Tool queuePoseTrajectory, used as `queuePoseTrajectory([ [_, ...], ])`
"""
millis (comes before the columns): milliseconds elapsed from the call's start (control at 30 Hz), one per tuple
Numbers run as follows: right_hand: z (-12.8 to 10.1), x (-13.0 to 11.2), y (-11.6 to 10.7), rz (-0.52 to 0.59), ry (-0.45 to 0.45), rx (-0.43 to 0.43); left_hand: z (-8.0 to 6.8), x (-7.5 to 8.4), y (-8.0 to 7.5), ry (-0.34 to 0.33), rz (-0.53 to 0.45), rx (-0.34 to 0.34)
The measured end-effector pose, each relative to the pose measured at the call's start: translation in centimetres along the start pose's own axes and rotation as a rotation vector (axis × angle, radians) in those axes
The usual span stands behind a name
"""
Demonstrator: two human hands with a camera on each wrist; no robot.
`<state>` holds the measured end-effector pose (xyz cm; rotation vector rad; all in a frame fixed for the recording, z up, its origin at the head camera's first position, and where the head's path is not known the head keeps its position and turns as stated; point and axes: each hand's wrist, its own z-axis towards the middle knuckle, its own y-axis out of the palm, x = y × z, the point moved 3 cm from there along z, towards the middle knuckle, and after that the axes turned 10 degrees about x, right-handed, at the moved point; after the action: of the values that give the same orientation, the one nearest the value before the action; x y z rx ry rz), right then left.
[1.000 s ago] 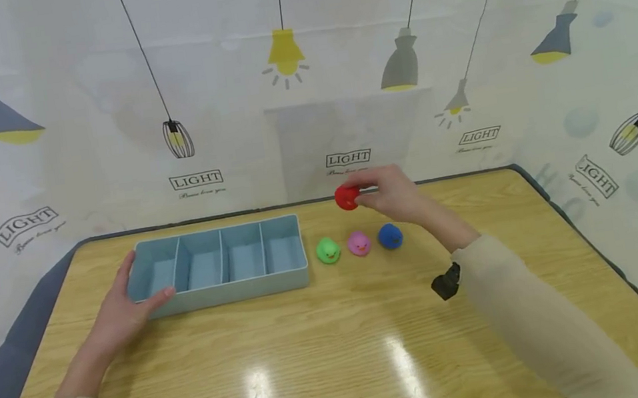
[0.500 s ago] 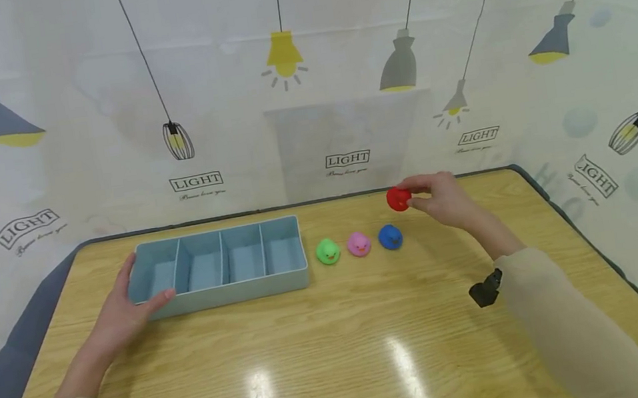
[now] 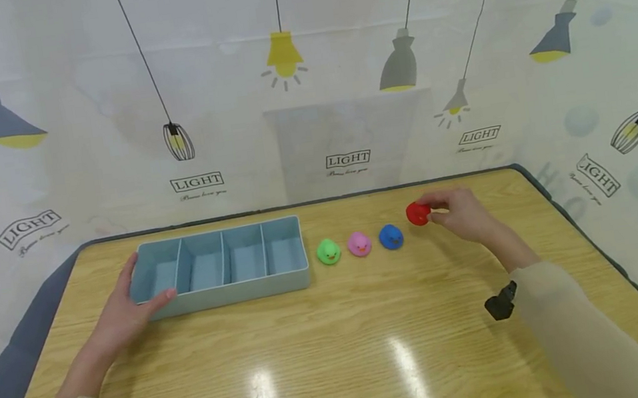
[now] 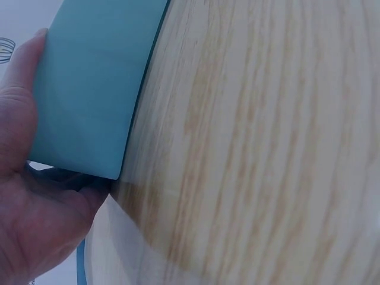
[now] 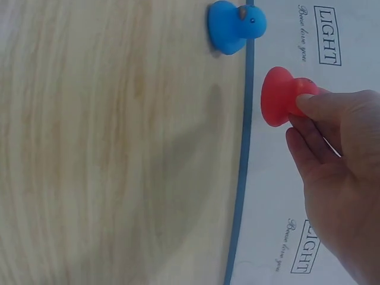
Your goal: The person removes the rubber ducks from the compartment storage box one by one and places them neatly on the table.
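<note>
My right hand (image 3: pixel 464 215) pinches a red rubber duck (image 3: pixel 418 213) between thumb and fingers, behind and to the right of a blue rubber duck (image 3: pixel 391 237). In the right wrist view the red duck (image 5: pixel 278 97) is held by its head, its round base facing the table. A pink duck (image 3: pixel 359 244) and a green duck (image 3: pixel 328 251) sit in a row left of the blue one. My left hand (image 3: pixel 119 313) holds the left end of a blue-grey divided box (image 3: pixel 234 293), thumb over the front rim. The box end (image 4: pixel 95 89) fills the left wrist view's upper left.
Thin walls split the box into several compartments. The wooden table (image 3: pixel 314 347) ends in a dark border at the back. Behind it hangs a pale backdrop (image 3: pixel 230 76) printed with lamps.
My right hand has carried the red duck to the right, past the pink and blue ducks, and then lower toward the table. The left hand and the box have stayed put.
</note>
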<state>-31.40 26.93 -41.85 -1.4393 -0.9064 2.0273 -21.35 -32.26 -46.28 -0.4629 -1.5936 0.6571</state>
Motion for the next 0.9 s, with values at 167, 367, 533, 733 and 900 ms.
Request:
queuePoseTrajectory([
  [167, -0.6, 0.9, 0.5, -0.025, 0.024, -0.047, -0.2, 0.0, 0.0, -0.006, 0.001, -0.002],
  [367, -1.0, 1.6, 1.2, -0.032, 0.035, -0.084, -0.1, 0.0, -0.1, -0.009, 0.009, -0.001],
  [533, -1.0, 2.0, 1.5, -0.042, 0.027, -0.109, -0.1, 0.0, 0.0, 0.002, 0.004, -0.002],
  [733, -1.0, 2.3, 1.6, -0.050, 0.012, -0.145, -0.1, 0.0, 0.0, 0.002, 0.004, 0.000],
  [900, -1.0, 2.3, 1.4, -0.033, 0.015, -0.153, -0.1, 0.1, 0.0, -0.003, 0.009, 0.003],
])
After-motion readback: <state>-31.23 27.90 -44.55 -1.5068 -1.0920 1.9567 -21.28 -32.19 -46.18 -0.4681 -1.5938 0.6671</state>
